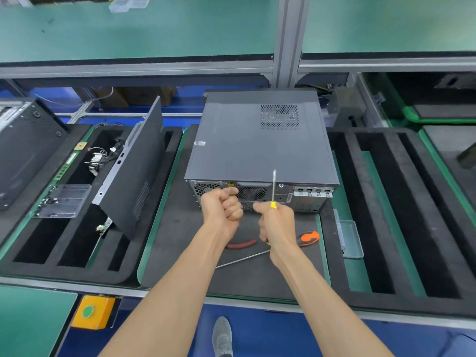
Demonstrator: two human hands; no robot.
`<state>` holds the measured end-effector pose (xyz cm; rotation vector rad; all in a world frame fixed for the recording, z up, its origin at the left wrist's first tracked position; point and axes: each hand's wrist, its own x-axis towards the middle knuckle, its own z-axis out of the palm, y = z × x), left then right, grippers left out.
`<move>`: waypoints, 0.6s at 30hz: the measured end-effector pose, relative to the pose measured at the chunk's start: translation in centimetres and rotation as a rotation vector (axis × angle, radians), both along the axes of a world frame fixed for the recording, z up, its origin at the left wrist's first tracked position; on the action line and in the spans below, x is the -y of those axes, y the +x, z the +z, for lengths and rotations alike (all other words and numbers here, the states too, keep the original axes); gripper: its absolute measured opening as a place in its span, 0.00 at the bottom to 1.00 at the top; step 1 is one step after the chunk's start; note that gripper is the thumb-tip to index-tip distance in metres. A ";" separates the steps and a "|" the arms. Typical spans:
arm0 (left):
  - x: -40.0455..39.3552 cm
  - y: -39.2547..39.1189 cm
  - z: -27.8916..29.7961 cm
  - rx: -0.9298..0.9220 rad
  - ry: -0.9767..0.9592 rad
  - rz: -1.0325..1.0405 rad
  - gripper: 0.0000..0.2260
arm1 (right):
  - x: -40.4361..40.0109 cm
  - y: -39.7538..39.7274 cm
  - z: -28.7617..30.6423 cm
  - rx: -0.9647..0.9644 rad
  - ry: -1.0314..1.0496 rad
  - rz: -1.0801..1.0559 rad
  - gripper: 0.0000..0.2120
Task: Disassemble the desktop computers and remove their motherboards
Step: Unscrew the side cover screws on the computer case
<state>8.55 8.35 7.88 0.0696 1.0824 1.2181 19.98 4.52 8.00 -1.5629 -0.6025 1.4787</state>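
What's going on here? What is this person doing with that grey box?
A person is working at the rear of a closed grey metal desktop computer case lying on a black foam tray. The right hand grips a yellow-handled screwdriver, shaft pointing up. The left hand is curled at the case's back panel; what it holds is unclear. An orange-handled long screwdriver and red-handled pliers lie on the tray. To the left, a removed dark side panel leans over another tray.

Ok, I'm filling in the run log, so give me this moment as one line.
stage: case closed | left hand: fist at rear panel | right hand: holds screwdriver, shaft up | computer: flat on mat
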 end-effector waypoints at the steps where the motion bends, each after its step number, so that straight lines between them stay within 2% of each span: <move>1: -0.7 0.6 0.4 -0.146 -0.036 -0.030 0.10 | -0.6 0.2 0.1 -0.016 -0.002 -0.039 0.10; 4: -2.2 2.0 0.8 -0.558 -0.134 -0.019 0.20 | -2.5 0.4 0.4 -0.038 -0.019 -0.118 0.10; 6: -2.4 2.6 0.6 -0.691 -0.153 0.016 0.21 | -3.6 0.2 0.6 -0.059 -0.027 -0.163 0.13; 8: -2.6 2.7 0.2 -0.660 -0.156 0.049 0.22 | -4.5 -0.1 0.5 -0.055 -0.058 -0.229 0.15; 13: -2.4 3.1 -0.4 -0.435 -0.100 0.122 0.17 | -5.8 -1.5 0.1 -0.120 -0.120 -0.432 0.25; 16: -2.0 3.3 -0.7 -0.380 -0.060 0.142 0.15 | -5.5 -1.9 0.0 -0.188 -0.103 -0.450 0.26; 18: -1.8 3.3 -0.9 -0.347 -0.023 0.141 0.17 | -5.1 -2.0 -0.2 -0.199 -0.091 -0.440 0.24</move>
